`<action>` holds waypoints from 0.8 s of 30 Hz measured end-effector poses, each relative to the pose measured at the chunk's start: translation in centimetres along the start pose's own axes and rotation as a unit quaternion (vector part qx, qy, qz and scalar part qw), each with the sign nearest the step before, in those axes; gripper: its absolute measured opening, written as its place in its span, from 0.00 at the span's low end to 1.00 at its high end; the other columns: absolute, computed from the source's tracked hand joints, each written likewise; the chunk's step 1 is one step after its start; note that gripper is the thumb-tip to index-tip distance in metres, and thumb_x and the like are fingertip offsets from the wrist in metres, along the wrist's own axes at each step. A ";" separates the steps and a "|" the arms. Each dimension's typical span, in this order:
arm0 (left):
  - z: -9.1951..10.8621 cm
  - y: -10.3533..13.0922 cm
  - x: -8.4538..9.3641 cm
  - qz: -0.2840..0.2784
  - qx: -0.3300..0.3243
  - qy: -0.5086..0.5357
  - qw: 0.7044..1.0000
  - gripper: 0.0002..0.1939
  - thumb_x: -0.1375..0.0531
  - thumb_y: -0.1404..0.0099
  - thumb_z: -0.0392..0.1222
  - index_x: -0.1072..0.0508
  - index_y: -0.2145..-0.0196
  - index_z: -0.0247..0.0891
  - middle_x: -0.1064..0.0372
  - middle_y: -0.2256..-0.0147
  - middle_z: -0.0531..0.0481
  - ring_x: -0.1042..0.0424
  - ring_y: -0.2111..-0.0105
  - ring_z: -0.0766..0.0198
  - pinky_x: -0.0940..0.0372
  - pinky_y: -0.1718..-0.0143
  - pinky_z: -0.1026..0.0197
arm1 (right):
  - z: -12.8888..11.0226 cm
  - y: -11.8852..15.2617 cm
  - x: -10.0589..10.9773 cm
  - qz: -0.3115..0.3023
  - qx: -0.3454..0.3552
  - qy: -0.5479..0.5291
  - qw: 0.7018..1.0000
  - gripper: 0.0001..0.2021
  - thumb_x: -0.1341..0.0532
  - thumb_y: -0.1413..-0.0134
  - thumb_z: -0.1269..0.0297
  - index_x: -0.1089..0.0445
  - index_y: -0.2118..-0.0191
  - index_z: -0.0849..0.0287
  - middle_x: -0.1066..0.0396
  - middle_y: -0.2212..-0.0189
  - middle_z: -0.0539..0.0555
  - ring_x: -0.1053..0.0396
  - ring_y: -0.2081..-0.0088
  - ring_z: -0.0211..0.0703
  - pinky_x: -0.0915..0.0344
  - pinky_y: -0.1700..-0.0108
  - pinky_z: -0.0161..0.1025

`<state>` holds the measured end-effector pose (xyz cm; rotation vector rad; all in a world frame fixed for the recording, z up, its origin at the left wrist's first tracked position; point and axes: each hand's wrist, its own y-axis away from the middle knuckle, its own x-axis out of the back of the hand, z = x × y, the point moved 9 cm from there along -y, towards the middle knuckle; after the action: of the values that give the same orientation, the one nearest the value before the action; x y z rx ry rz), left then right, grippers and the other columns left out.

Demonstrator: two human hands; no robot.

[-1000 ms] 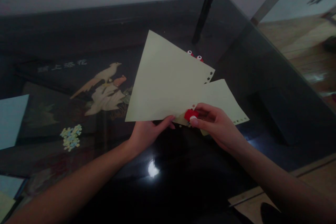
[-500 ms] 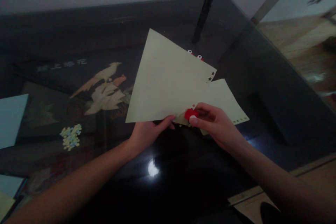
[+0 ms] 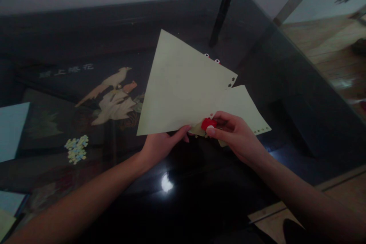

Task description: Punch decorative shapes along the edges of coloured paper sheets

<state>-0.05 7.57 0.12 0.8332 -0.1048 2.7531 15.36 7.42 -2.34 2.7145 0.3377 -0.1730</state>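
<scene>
A pale yellow sheet of paper (image 3: 183,84) is held above the dark table, with star-shaped holes along its right edge and lower right. My left hand (image 3: 161,143) pinches its lower edge, thumb on top and most fingers underneath. At the lower right corner my right hand (image 3: 233,127) grips a small red and white craft punch (image 3: 208,124) between thumb and fingers, at the paper's edge. A second pale sheet (image 3: 243,103), also with small holes along an edge, lies partly behind my right hand. Two red things with white round tops (image 3: 217,61) peek out behind the upper sheet.
On the left of the glossy dark table (image 3: 137,206) lie a cluster of small pale pieces (image 3: 76,149) and a light blue sheet (image 3: 13,131). More sheets (image 3: 10,202) are at the lower left. A black pole (image 3: 224,11) stands at the back. A dark flat object (image 3: 300,122) lies at right.
Almost nothing differs. The upper sheet has tilted very slightly, and both hands keep their hold at the same spots.
</scene>
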 end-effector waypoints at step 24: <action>0.3 0.2 0.0 -0.001 -0.020 -0.051 0.998 0.20 0.44 0.35 0.42 0.28 0.83 0.44 0.23 0.74 0.57 0.24 0.65 0.62 0.36 0.49 0.58 | -0.6 0.0 -0.3 -0.018 0.025 -0.018 0.999 0.09 0.30 0.58 0.65 0.29 0.69 0.57 0.25 0.69 0.49 0.30 0.66 0.36 0.35 0.61 0.36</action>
<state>0.08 7.31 0.37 0.9629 -0.1791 2.6968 15.11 7.56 -1.72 2.7510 0.3777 -0.2439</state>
